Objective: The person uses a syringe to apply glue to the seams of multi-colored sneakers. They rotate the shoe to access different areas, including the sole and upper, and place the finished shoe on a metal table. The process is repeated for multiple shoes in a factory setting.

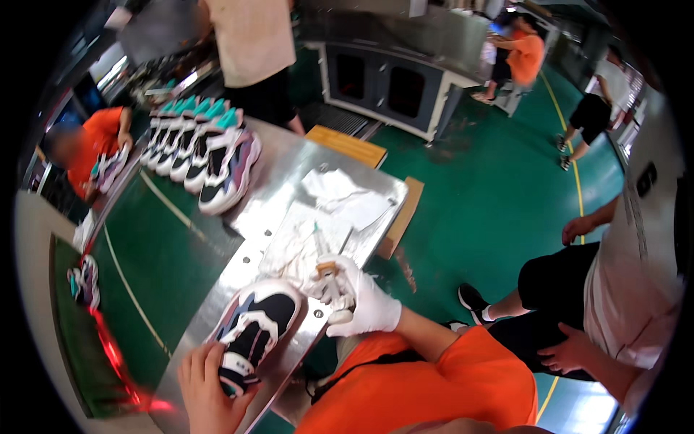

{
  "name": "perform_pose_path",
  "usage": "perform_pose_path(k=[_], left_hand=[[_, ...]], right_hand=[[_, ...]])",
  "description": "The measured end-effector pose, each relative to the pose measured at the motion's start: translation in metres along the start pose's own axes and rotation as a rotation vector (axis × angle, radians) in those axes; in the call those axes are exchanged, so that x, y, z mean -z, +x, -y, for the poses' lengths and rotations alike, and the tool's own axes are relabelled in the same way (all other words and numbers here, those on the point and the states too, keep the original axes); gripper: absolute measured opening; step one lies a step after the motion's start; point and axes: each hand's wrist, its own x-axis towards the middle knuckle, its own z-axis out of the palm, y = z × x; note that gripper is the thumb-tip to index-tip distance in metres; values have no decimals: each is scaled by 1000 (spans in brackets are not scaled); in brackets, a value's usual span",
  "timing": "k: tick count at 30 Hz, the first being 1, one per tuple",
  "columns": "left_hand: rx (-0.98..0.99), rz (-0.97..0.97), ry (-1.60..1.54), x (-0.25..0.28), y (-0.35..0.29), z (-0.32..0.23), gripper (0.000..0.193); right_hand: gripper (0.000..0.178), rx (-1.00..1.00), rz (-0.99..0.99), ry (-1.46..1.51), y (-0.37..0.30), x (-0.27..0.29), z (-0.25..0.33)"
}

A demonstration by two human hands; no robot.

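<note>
Far left there's a lone sneaker (85, 282) on a green belt (72, 347), then a tight row of matching sneakers (196, 155) with teal showing at the far ends, all on a shiny brushed-metal surface (278, 159). Closer in, the bare left hand (217, 390) is wrapped around the heel end of the main shoe (256, 325), which sits over the near part of the surface, toe pointing up and away. Nice chunky shape: rounded black toe, smooth white overlays with wavy edges, a mauve side panel, dark middle, thick pale sole edge. Just past it are crumpled, soft-looking white cloths (347, 199). The right hand (354, 300), in a thin white knit-looking glove, is closed around a slim tool (327, 267) with a tan band, maybe a brush, too blurry to be sure. Past the surface: glossy green floor (470, 195).
</note>
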Motion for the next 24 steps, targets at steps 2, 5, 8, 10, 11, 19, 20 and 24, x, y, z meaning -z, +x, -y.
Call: perform_pose_path(k=[2,5,8,10,11,19,20,24], left_hand=[[49,190,38,-2,-7,17,84],[-11,139,44,-5,-6,10,79],[-93,132,64,-10,-11,11,75],[-126,112,0,-6,-10,3,64],[-139,98,-6,-9,-13,3,62],[-70,-144,69,-20,-30,-3,62],[-102,-116,101,-19,-30,2,57],[-104,-82,68,-22,-12,-2,52]], right_hand=[[105,48,-26,-98,-1,2,7],[104,-66,-44,24,-5,2,10],[103,-7,-72,40,-4,1,6],[103,-37,-71,100,-3,0,5],[104,-52,-63,95,-3,1,8],[100,-222,50,79,4,14,17],[98,-324,75,31,1,26,18],[74,-216,-21,349,-28,35,15]])
